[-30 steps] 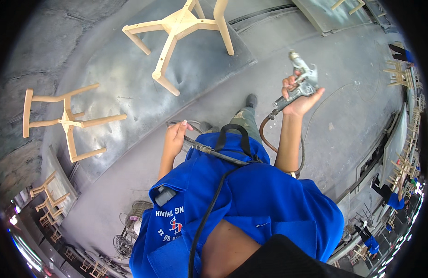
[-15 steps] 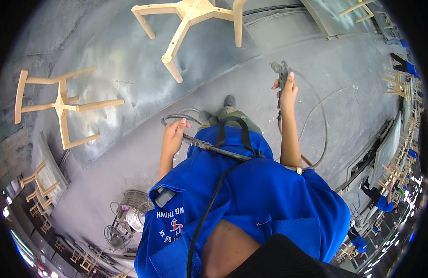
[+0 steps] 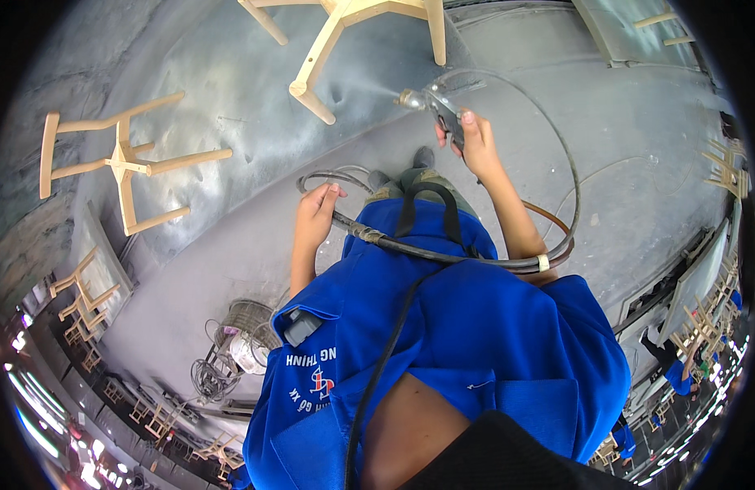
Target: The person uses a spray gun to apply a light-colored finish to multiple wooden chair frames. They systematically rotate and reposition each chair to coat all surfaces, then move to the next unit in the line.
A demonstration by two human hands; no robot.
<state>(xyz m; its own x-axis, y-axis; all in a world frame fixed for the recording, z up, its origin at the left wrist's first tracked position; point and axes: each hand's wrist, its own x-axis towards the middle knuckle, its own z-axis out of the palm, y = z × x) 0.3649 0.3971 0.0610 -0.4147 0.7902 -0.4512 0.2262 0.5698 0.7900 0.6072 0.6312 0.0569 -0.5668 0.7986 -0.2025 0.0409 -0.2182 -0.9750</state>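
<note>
Evidently, the right grip [image 3: 463,140] clasps a probably stiff, hefty spray gun [image 3: 441,110] by its handle [image 3: 452,126], likely the surest hold. The left grip [image 3: 316,206] holds a pliant-looking hose [image 3: 377,238].

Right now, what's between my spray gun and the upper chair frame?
The head view shows pale mist between the spray gun and upper chair frame, against a grey surface.

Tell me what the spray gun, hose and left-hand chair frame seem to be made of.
Spray gun: probably metal, silvery and shiny in front; dark grip material unclear.
Hose: likely rubber or plastic, dull, dark, bending in smooth loops.
Chair frame: apparently wood, smooth, perhaps uncoated, from its pale tan colour.
</note>
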